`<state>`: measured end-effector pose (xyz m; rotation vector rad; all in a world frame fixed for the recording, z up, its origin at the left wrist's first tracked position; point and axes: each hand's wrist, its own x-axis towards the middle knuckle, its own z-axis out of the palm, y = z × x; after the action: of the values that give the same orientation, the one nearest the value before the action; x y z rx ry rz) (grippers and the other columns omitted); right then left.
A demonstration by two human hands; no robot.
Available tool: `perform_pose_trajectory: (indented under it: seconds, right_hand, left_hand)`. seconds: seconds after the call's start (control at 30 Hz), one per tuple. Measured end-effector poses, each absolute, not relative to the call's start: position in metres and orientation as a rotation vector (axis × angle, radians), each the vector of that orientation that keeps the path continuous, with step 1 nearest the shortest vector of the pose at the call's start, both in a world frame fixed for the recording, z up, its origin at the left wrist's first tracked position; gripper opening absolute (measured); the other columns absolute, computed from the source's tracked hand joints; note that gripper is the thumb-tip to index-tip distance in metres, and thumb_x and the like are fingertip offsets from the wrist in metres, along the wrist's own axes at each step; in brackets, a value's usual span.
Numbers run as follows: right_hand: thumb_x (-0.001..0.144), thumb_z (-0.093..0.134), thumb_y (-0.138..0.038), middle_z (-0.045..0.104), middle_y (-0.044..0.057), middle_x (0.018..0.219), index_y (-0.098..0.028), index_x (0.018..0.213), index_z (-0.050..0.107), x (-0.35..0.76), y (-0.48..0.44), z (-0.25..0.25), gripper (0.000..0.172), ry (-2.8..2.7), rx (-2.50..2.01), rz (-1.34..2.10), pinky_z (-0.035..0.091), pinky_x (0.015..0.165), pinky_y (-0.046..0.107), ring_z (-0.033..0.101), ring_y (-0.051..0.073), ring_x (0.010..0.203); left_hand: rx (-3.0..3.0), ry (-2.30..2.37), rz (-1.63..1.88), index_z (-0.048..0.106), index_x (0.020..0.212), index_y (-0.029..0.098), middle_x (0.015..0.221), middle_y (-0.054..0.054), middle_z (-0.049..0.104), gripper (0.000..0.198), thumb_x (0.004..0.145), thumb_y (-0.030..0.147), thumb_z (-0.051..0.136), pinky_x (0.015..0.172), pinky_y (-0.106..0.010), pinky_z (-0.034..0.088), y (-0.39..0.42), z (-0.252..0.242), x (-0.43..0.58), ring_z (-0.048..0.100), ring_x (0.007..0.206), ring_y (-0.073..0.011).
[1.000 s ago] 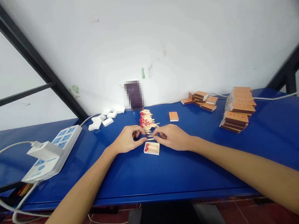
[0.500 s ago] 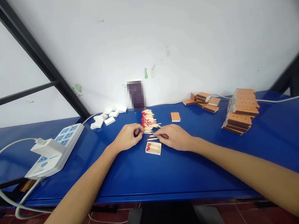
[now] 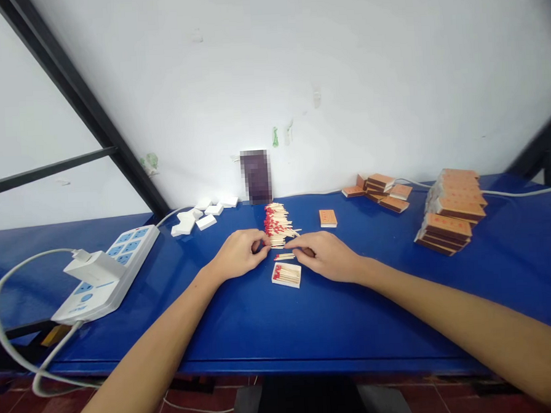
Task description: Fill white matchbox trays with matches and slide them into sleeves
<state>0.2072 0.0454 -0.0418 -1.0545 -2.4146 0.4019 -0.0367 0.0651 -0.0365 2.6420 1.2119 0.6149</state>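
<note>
Red-headed matches lie in a pile (image 3: 277, 222), heads to the left, on the blue table. My left hand (image 3: 241, 252) rests at the pile's lower left edge. Its index finger and thumb are bent and slightly apart, the tips by the match heads. From the other side, my right hand (image 3: 328, 256) reaches to the stick ends, index finger stretched out and thumb apart below it. A few separate matches (image 3: 285, 256) lie beside the right thumb. Just below them sits a white matchbox tray (image 3: 287, 283), partly filled with matches, their heads also left.
One closed matchbox (image 3: 328, 218) lies right of the pile. More matchboxes (image 3: 380, 187) are heaped by the wall, and a tall stack (image 3: 455, 203) stands at the right. White empty-looking trays (image 3: 207, 222) lie back left. A power strip (image 3: 118, 289) with a plugged-in charger (image 3: 94, 269) occupies the left.
The separate matches below the pile now lie closer together, and my right fingertips have shifted slightly. The whole view has moved a little; the tray keeps its place below the matches.
</note>
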Motion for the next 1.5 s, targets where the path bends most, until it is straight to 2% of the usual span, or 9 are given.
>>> perform_pose_trajectory:
  seconds: [0.17,0.4,0.53,0.7,1.03,1.2,1.37,1.5]
  right_hand:
    - [0.092,0.048,-0.021,0.073,0.004,0.09,-0.019,0.113,0.072,0.207,0.046,-0.041,0.032,-2.404,-1.13,0.341,0.04,0.066,0.025,0.063,0.015,0.074]
    - [0.091,0.047,-0.02,0.074,0.005,0.1,-0.019,0.112,0.072,0.206,0.046,-0.043,0.033,-2.452,-1.147,0.292,0.043,0.072,0.028,0.065,0.018,0.084]
    - [0.091,0.047,-0.02,0.074,0.005,0.099,-0.02,0.114,0.072,0.207,0.047,-0.044,0.033,-2.465,-1.13,0.286,0.044,0.072,0.028,0.066,0.018,0.084]
    - [0.093,0.042,-0.018,0.073,0.005,0.107,-0.021,0.118,0.07,0.21,0.049,-0.047,0.037,-2.478,-1.073,0.312,0.047,0.082,0.031,0.067,0.019,0.095]
    - [0.094,0.04,-0.016,0.072,0.006,0.111,-0.02,0.118,0.069,0.21,0.049,-0.047,0.038,-2.501,-1.068,0.313,0.047,0.085,0.033,0.067,0.021,0.099]
    - [0.094,0.042,-0.016,0.073,0.005,0.108,-0.02,0.117,0.069,0.21,0.048,-0.047,0.036,-2.517,-1.075,0.273,0.046,0.082,0.032,0.067,0.02,0.095]
    - [0.096,0.04,-0.017,0.071,0.007,0.105,-0.019,0.123,0.066,0.209,0.044,-0.041,0.037,-2.633,-1.054,0.119,0.044,0.078,0.031,0.065,0.021,0.092]
    - [0.097,0.04,-0.019,0.07,0.008,0.099,-0.019,0.123,0.066,0.209,0.043,-0.035,0.037,-2.698,-1.067,0.015,0.042,0.072,0.03,0.064,0.021,0.087]
  left_hand:
    - [2.664,1.204,0.602,0.066,0.084,0.018,0.064,0.004,0.051,0.01,0.082,0.016,0.057,0.059,-0.023,0.033,0.064,-0.035,-0.036,0.044,0.056,-0.0096]
    - [2.672,1.207,0.584,0.068,0.085,0.018,0.064,0.004,0.052,0.011,0.083,0.017,0.057,0.059,-0.023,0.033,0.063,-0.035,-0.035,0.044,0.056,-0.0096]
    - [2.681,1.213,0.562,0.067,0.085,0.019,0.063,0.004,0.052,0.011,0.084,0.018,0.056,0.058,-0.023,0.032,0.061,-0.034,-0.032,0.044,0.055,-0.0096]
    - [2.67,1.179,0.519,0.064,0.083,0.019,0.064,0.004,0.054,0.012,0.087,0.02,0.053,0.056,-0.022,0.03,0.057,-0.031,-0.028,0.042,0.054,-0.0092]
    - [2.653,1.164,0.521,0.066,0.083,0.019,0.061,0.005,0.055,0.013,0.088,0.021,0.054,0.056,-0.021,0.03,0.059,-0.03,-0.018,0.043,0.052,-0.0086]
    - [2.664,1.159,0.561,0.065,0.087,0.019,0.064,0.004,0.057,0.013,0.09,0.023,0.053,0.056,-0.021,0.031,0.059,-0.033,-0.018,0.046,0.054,-0.0088]
    - [2.671,1.19,0.622,0.066,0.101,0.02,0.062,0.004,0.055,0.02,0.094,0.028,0.049,0.056,-0.022,0.031,0.063,-0.036,-0.028,0.046,0.053,-0.0093]
    - [2.672,1.203,0.607,0.066,0.101,0.019,0.061,0.005,0.053,0.019,0.092,0.025,0.049,0.056,-0.022,0.031,0.064,-0.037,-0.033,0.045,0.052,-0.0094]
